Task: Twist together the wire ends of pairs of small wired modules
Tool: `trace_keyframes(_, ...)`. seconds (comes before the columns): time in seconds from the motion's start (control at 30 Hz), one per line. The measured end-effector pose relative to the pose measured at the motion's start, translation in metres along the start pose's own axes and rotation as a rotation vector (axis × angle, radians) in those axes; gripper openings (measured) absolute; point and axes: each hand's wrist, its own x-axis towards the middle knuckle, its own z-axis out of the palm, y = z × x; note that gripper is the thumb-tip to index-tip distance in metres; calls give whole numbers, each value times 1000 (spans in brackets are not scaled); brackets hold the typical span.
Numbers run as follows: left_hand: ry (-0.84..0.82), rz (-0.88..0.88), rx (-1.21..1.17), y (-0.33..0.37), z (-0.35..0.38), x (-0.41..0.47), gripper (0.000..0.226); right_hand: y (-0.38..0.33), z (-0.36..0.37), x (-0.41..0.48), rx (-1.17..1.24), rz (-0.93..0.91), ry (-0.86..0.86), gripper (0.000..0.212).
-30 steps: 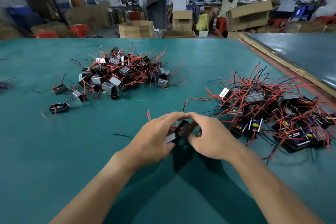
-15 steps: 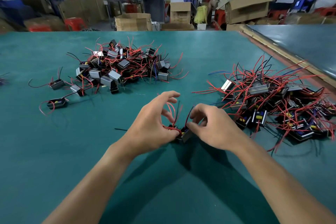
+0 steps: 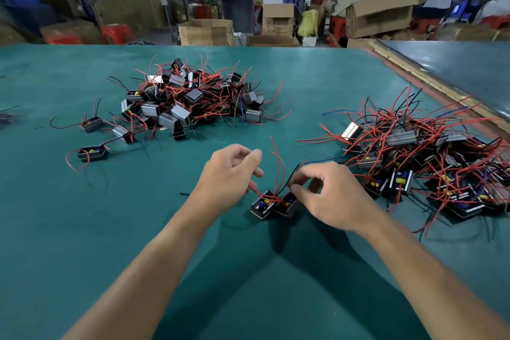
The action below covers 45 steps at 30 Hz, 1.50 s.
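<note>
Two small black open-topped modules, the left module (image 3: 261,206) and the right module (image 3: 287,203), lie side by side on the green table (image 3: 138,215) between my hands. Red wires (image 3: 279,165) rise from them and curve upward. My left hand (image 3: 229,176) is curled just left of the modules, its lower fingers closed on a red wire (image 3: 255,191) leading to the left module. My right hand (image 3: 328,196) is to their right, thumb and forefinger pinching a black wire (image 3: 291,180) from the right module.
A pile of modules with red wires (image 3: 193,99) lies at the far centre-left, with stray modules (image 3: 92,153) beside it. A larger tangled pile (image 3: 427,160) sits close to my right hand. A wooden table edge (image 3: 441,91) runs along the right. People work among cardboard boxes (image 3: 205,32) beyond.
The two modules, earlier gripped between both hands, now rest on the table. My hands have spread apart and moved up onto the wires.
</note>
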Motion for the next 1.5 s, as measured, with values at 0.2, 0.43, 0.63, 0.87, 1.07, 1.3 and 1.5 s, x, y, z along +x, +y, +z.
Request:
trace_keyframes(0.2, -214, -175, -169, 9, -4, -5, 39, 5, -5, 3, 140, 34, 51, 27)
trace_keyframes(0.43, -280, -135, -162, 8, -3, -6, 26, 17, -5, 5, 189, 187, 27, 35)
trace_keyframes(0.63, -531, -58, -110, 2, -4, -4, 52, 11, 2, 8, 247, 171, 58, 28)
trace_keyframes(0.87, -630, -207, 95, 7, 3, 13, 35, 8, -6, 9, 434, 183, 126, 30)
trace_keyframes(1.07, -436, -51, 65, 3, -5, -5, 24, 8, -9, 8, 455, 182, 132, 26)
trace_keyframes(1.3, -473, 276, 354, -2, -6, -14, 40, 7, -7, 4, 381, 182, -71, 14)
trace_keyframes(1.5, -357, 382, 522, -4, -2, -12, 26, -1, 0, 0, 359, 10, -126, 10)
